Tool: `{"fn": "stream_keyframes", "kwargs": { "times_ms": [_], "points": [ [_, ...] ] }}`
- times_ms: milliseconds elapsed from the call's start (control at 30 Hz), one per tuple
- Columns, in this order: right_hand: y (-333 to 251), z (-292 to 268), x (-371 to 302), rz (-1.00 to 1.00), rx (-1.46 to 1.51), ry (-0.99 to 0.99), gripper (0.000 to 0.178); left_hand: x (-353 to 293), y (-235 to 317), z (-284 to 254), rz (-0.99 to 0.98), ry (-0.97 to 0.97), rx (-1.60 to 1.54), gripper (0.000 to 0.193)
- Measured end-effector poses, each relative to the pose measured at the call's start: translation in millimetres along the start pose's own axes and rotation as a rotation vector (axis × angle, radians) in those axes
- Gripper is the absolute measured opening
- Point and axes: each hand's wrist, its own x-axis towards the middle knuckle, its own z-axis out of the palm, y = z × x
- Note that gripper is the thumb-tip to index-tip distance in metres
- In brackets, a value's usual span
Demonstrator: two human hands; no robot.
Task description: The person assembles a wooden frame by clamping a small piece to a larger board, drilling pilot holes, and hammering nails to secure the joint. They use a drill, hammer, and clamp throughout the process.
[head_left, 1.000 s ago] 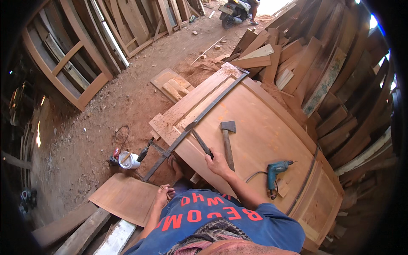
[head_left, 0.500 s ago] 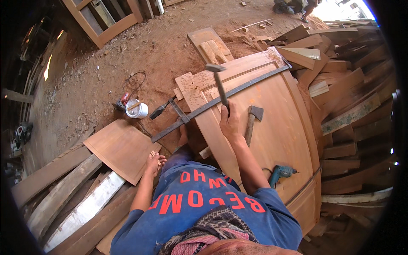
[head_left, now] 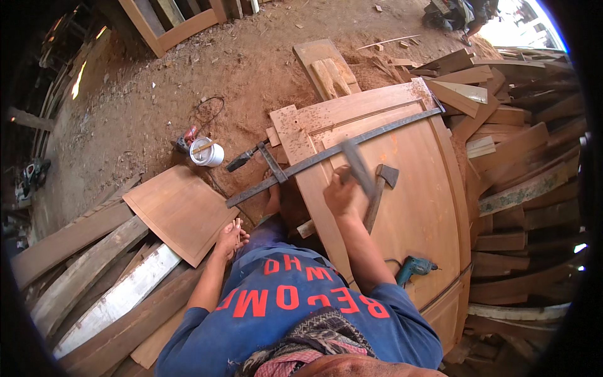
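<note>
My right hand [head_left: 344,193] is closed around a hammer [head_left: 357,164], which is blurred by motion above a wooden door [head_left: 411,188]. Down by my left thigh, my left hand [head_left: 230,239] is closed on small wooden pegs [head_left: 237,226]; how many cannot be made out. A long metal bar clamp [head_left: 333,149] lies across the door, its handle [head_left: 240,161] sticking out past the left edge. Close to my right hand, a hatchet [head_left: 385,178] rests on the panel. Nearer my right elbow lies a teal power drill [head_left: 414,268].
Left of me a flat wooden panel [head_left: 182,210] lies over stacked planks [head_left: 75,251]. Beyond it stand a white bucket [head_left: 207,154] and a red power tool [head_left: 186,137]. Offcuts [head_left: 515,201] are heaped along the right. At the top right is another person's leg [head_left: 475,28].
The hammer has swung from pointing up and away to a low, tilted position over the door, blurring. My left hand still grips the pegs. The whole view has shifted slightly.
</note>
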Motion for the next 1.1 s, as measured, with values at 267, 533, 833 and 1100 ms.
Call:
{"fn": "stream_keyframes", "kwargs": {
  "times_ms": [267, 533, 833, 1100],
  "points": [
    [-35, -17, 24, 0.127, 0.001, -0.108, 0.025, -5, -5, -6, -0.017, -0.026, -0.021, 0.025],
    [32, 9, 11, 0.296, -0.219, -0.292, 0.028, 9, 8, 5, 0.084, -0.099, -0.082, 0.024],
    [-5, -39, -1, 0.294, 0.101, -0.183, 0.026, 27, 86, 37, 0.483, 0.108, 0.266, 0.029],
    [-1, -42, -26, 0.367, 0.142, -0.156, 0.028, 58, 125, 80, 0.968, 0.396, 0.653, 0.031]
  ]
}}
